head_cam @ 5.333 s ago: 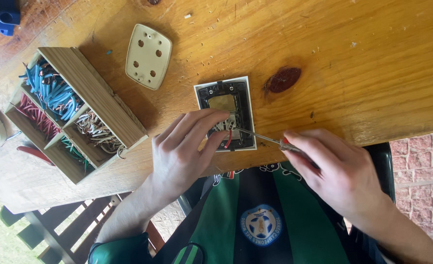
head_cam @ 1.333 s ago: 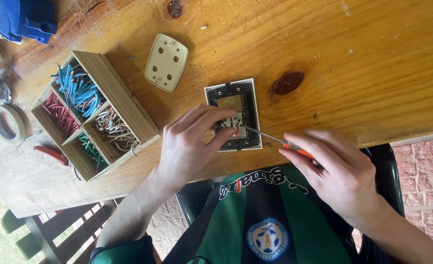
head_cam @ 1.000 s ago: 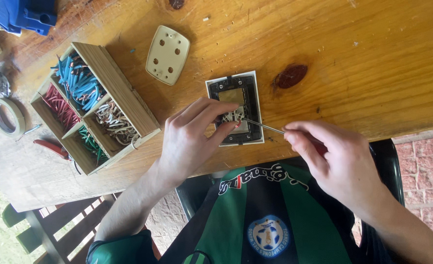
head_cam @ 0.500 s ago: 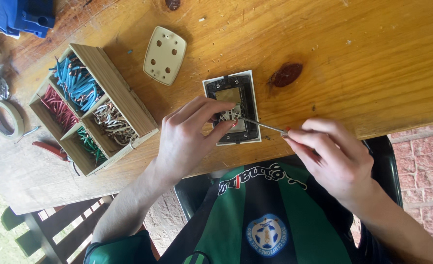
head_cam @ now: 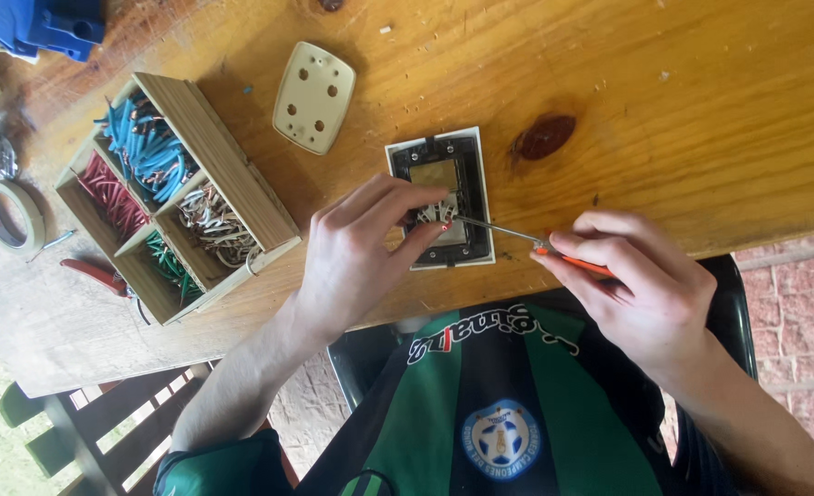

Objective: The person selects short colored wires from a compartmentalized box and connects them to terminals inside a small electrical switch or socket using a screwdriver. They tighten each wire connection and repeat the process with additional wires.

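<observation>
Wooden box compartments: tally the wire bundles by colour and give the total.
In the wooden box, one compartment each:
Blue wires: 1
Red wires: 1
White and brown wires: 1
Green wires: 1
Total: 4 bundles

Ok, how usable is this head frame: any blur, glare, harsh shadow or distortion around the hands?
Head view: even daylight and soft shadows on the wooden table; left hand, switch plate and screwdriver in the right hand read sharp, with no motion blur. There is a mild sheen on the varnish but no blown glare. The scene appears upside down, with slight wide-angle stretch at the edges.
</observation>
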